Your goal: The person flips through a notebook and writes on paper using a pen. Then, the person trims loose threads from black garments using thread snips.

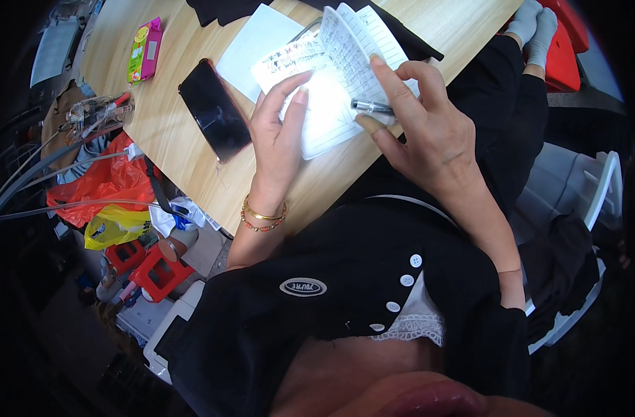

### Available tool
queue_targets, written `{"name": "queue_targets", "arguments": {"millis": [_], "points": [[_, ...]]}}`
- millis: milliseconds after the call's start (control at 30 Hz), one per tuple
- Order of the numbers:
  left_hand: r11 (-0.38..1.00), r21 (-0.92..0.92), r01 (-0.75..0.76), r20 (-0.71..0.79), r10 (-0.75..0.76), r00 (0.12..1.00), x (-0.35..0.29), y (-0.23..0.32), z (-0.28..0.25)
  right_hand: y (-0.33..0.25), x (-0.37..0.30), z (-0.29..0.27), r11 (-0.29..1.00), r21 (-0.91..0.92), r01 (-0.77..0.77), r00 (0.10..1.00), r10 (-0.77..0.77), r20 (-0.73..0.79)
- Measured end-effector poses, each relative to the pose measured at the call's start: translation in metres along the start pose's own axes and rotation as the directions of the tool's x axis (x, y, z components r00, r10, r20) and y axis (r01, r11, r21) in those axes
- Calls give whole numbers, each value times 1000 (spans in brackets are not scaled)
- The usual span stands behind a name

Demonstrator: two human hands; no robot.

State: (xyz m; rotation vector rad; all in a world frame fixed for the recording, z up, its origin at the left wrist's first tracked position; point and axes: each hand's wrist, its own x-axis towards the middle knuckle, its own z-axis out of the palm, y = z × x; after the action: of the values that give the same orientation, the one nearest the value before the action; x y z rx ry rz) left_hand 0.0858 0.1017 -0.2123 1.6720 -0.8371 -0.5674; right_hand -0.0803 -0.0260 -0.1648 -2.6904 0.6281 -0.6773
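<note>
An open notebook (331, 136) with handwritten, lined pages lies near the table's front edge, a bright glare across its middle. My left hand (279, 128) rests on its left page with thumb and forefinger stretched out and apart. Above the right side, my right hand (432, 128) holds a pen (372, 106), whose dark, clear end sticks out between thumb and fingers. The same hand's forefinger touches a raised page (347, 48) that stands up and curves. Part of the pen is hidden by the hand.
Left of the notebook lies a dark phone (214, 111), with a pink-and-green packet (145, 51) farther off. A white sheet (251, 52) lies partly under the notebook. Dark cloth (408, 31) lies behind. Red and yellow bags (98, 184) and red stools (157, 272) stand at the left.
</note>
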Motion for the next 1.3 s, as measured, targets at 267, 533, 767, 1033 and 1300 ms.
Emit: {"name": "queue_targets", "arguments": {"millis": [267, 533, 767, 1033, 1300], "points": [[986, -167, 22, -21, -25, 999, 2, 2, -4, -19, -4, -1, 986, 160, 55, 992, -72, 104], [984, -140, 107, -12, -110, 994, 1, 1, -6, -25, -3, -1, 978, 190, 91, 972, -129, 196], [946, -305, 113, -36, -130, 991, 2, -4, -3, -11, -7, -2, 988, 138, 63, 979, -88, 182], [916, -368, 156, -15, -174, 985, 3, -3, -2, 0, -14, 1, 982, 167, -88, 985, 61, 161], [939, -313, 143, -21, -157, 987, -1, -7, -4, -11, -15, 6, 962, 269, -44, 926, -62, 373]]}}
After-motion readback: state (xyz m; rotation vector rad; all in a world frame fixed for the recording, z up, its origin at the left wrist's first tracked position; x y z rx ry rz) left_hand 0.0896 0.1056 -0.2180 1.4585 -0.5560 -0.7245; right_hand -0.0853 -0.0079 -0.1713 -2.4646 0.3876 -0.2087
